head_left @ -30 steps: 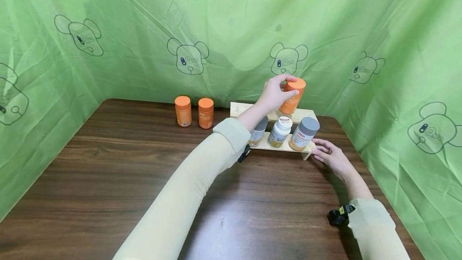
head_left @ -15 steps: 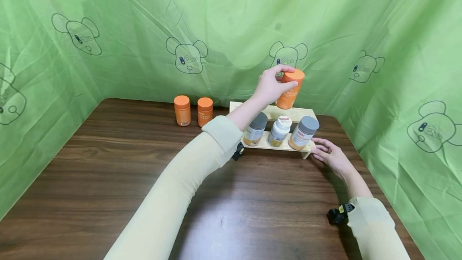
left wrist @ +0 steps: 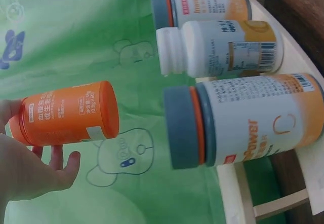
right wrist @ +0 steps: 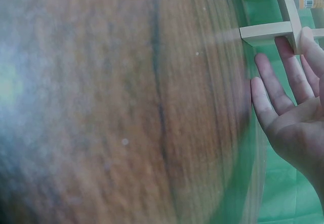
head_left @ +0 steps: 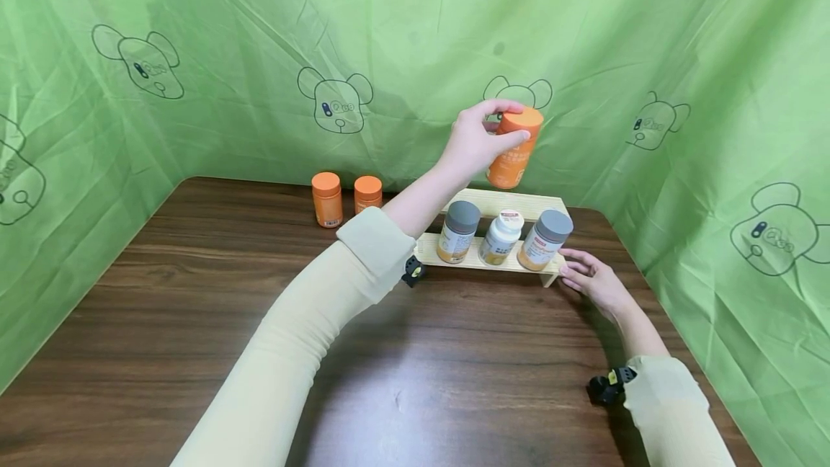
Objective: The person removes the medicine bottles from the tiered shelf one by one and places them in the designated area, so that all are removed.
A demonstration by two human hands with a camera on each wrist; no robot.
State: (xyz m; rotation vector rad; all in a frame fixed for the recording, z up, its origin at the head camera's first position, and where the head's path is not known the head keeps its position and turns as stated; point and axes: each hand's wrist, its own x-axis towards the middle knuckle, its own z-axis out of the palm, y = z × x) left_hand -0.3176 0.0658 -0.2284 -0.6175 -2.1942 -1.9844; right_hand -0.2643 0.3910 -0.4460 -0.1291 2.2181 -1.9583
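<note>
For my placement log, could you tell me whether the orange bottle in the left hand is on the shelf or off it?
Off it: the left hand grips the orange bottle in the air, above the wooden shelf.

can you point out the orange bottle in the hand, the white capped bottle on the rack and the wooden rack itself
orange bottle [head_left: 512, 153], head view, on its labelled side below the cap.
white-capped bottle [head_left: 501, 240], head view, on the middle of its body.
wooden rack [head_left: 519, 202], head view, on the bare upper shelf.

Nearest grey-capped bottle [left wrist: 253, 120] on rack: label partly reads "Power", large "C". Held orange bottle [left wrist: 68, 113]: Chinese print, "(0.5g×60". Barcode on white bottle [left wrist: 223, 49]; its print illegible.
</note>
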